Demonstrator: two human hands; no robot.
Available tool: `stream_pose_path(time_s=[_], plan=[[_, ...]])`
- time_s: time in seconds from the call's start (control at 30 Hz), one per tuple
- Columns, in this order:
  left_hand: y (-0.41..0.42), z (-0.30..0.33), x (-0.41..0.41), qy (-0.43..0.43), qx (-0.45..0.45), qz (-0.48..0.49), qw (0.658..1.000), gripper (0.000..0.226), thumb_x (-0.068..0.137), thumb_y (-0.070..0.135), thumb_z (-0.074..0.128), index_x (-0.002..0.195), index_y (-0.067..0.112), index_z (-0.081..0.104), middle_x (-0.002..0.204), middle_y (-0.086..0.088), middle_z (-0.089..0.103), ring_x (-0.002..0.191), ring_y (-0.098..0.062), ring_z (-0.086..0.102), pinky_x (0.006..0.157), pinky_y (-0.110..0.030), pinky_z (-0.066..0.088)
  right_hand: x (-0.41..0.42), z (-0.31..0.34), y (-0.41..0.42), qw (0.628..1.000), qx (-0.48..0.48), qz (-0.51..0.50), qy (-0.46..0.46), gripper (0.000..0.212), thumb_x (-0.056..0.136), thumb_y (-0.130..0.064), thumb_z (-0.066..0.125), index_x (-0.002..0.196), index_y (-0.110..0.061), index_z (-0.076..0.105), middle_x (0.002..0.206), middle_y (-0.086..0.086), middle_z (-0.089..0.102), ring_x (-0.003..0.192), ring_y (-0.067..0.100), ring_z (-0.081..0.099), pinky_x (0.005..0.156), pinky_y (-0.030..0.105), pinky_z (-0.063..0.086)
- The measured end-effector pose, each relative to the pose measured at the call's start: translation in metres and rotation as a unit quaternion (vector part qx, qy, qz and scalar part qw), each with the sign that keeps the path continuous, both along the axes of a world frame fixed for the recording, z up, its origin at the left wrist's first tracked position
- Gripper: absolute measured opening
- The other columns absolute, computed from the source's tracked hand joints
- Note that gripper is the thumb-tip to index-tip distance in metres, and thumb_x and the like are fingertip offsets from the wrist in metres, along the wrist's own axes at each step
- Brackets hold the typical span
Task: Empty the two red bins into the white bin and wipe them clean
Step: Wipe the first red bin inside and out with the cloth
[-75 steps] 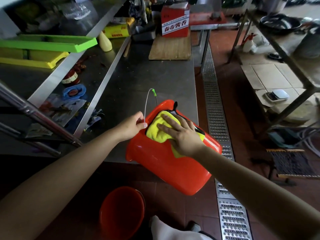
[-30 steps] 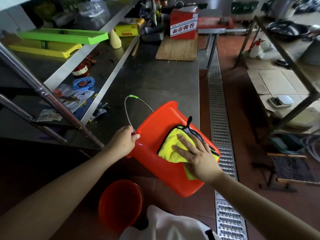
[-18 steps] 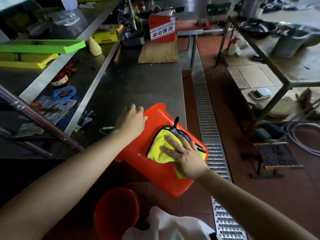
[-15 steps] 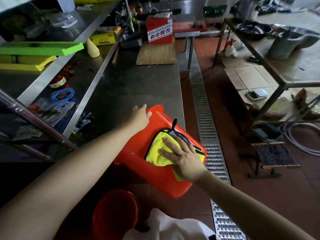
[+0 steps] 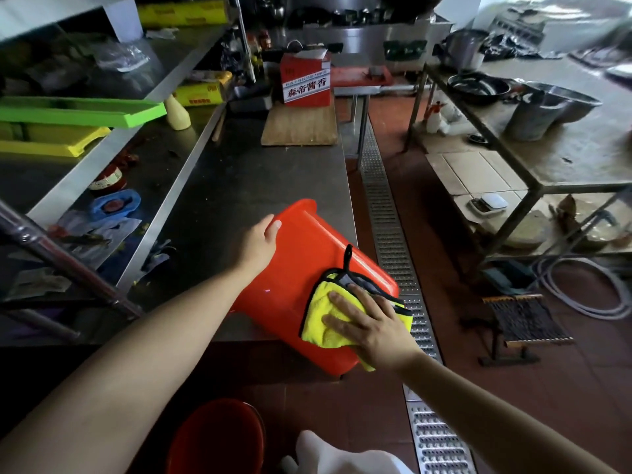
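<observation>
Fingers (image 5: 342, 302) of the right hand (image 5: 372, 328) lie spread, pressing a yellow microfibre cloth (image 5: 325, 323) on the outer wall of a tipped red bin (image 5: 304, 268) at the steel desk (image 5: 246, 179) edge. Left hand (image 5: 257, 244) steadies its side, fingers straight. Second red bin (image 5: 219, 436) on the floor — wiped or not, can't tell. White bin unseen.

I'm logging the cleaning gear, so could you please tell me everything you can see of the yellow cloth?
The yellow cloth looks like soft, fluffy microfibre, bright yellow with black edging, a grey inner face showing at a folded corner, and a black hanging loop at its top. It lies crumpled and partly folded against the outer side of the tilted red bin, near the steel table's edge. The right hand presses it flat with spread fingers; its lower corner hangs out under the palm.
</observation>
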State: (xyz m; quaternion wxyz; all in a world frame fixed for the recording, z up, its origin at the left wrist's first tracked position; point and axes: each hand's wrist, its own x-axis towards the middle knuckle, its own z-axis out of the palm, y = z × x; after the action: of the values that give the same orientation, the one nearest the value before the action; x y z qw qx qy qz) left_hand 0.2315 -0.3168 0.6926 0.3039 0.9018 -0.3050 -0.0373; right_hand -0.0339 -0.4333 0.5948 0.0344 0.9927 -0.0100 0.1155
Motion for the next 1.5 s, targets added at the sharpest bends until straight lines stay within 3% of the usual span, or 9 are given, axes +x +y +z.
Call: stream_pose_path(time_s=[0.27,0.53,0.67,0.87,0.93,1.03,1.17,1.43,1.5], plan=[[0.017,-0.018,0.014,0.105,-0.087,-0.001,0.991,0.049,0.104,0.040,0.040,0.145,0.013,0.046,0.144,-0.008,0.052,0.133,-0.024,0.047,0.106,-0.029,0.035,0.017,-0.004,-0.012,0.999,0.015,-0.028,0.014,0.085,0.072,-0.026,0.081,0.147,-0.041,0.045,0.163,0.000,0.030,0.145,0.039,0.035,0.098,0.053,0.046],[0.044,-0.035,0.007,0.149,-0.156,0.017,0.976,0.040,0.103,0.026,0.048,0.138,0.008,0.054,0.138,-0.010,0.057,0.129,-0.018,0.050,0.093,-0.007,0.030,0.127,0.050,0.009,0.996,0.082,-0.029,0.019,0.067,0.090,-0.036,0.063,0.151,-0.042,0.037,0.166,-0.003,0.017,0.149,0.037,0.023,0.112,0.058,0.030],[0.068,-0.041,0.005,0.144,-0.133,0.008,0.981,0.038,0.103,0.023,0.047,0.138,0.009,0.054,0.135,-0.010,0.059,0.126,-0.020,0.053,0.101,-0.022,0.038,0.153,0.057,0.020,0.997,0.064,-0.005,0.036,0.063,0.088,-0.039,0.064,0.148,-0.041,0.043,0.166,-0.004,0.020,0.149,0.036,0.023,0.112,0.058,0.029],[0.042,-0.006,0.019,0.206,-0.066,-0.003,0.976,0.025,0.099,0.035,0.052,0.116,0.021,0.065,0.105,0.004,0.061,0.093,-0.001,0.052,0.069,-0.013,0.036,0.133,0.033,0.039,0.999,0.011,0.045,-0.020,0.062,0.082,-0.040,0.052,0.144,-0.039,0.047,0.164,-0.002,0.026,0.144,0.041,0.032,0.100,0.055,0.036],[0.017,0.007,0.018,0.185,-0.048,-0.030,0.981,0.027,0.102,0.033,0.048,0.107,0.013,0.066,0.097,-0.003,0.063,0.087,-0.010,0.056,0.063,-0.014,0.038,0.131,0.033,0.045,0.998,0.001,0.045,-0.032,0.059,0.084,-0.039,0.045,0.142,-0.039,0.049,0.163,-0.001,0.028,0.142,0.041,0.035,0.101,0.055,0.037],[-0.003,0.015,0.016,0.147,-0.056,-0.039,0.987,0.033,0.104,0.022,0.047,0.115,-0.002,0.066,0.102,-0.011,0.067,0.097,-0.021,0.059,0.072,-0.025,0.036,0.130,0.035,0.036,0.999,0.010,0.033,-0.041,0.059,0.085,-0.043,0.054,0.143,-0.040,0.049,0.163,-0.001,0.028,0.142,0.040,0.036,0.102,0.056,0.039],[-0.015,0.011,0.017,0.131,-0.065,-0.070,0.987,0.037,0.103,0.023,0.047,0.132,0.002,0.059,0.134,-0.010,0.060,0.127,-0.020,0.053,0.090,-0.013,0.033,0.128,0.036,0.016,0.999,0.010,0.014,-0.035,0.065,0.082,-0.049,0.062,0.145,-0.041,0.045,0.165,-0.003,0.023,0.145,0.039,0.030,0.103,0.058,0.035],[-0.047,-0.001,0.034,0.164,-0.065,-0.088,0.980,0.043,0.102,0.033,0.049,0.138,0.011,0.055,0.140,-0.005,0.056,0.132,-0.016,0.049,0.108,-0.024,0.037,0.141,0.029,-0.005,0.998,-0.028,-0.040,-0.028,0.068,0.085,-0.053,0.067,0.146,-0.043,0.041,0.164,0.000,0.021,0.151,0.039,0.016,0.110,0.075,0.015],[-0.048,-0.005,0.039,0.156,-0.057,-0.097,0.981,0.043,0.102,0.034,0.049,0.138,0.012,0.055,0.140,-0.005,0.056,0.132,-0.015,0.049,0.102,-0.018,0.036,0.139,0.031,-0.016,0.999,-0.011,-0.029,-0.033,0.069,0.084,-0.049,0.067,0.147,-0.046,0.039,0.165,-0.003,0.020,0.150,0.037,0.020,0.110,0.070,0.023]])
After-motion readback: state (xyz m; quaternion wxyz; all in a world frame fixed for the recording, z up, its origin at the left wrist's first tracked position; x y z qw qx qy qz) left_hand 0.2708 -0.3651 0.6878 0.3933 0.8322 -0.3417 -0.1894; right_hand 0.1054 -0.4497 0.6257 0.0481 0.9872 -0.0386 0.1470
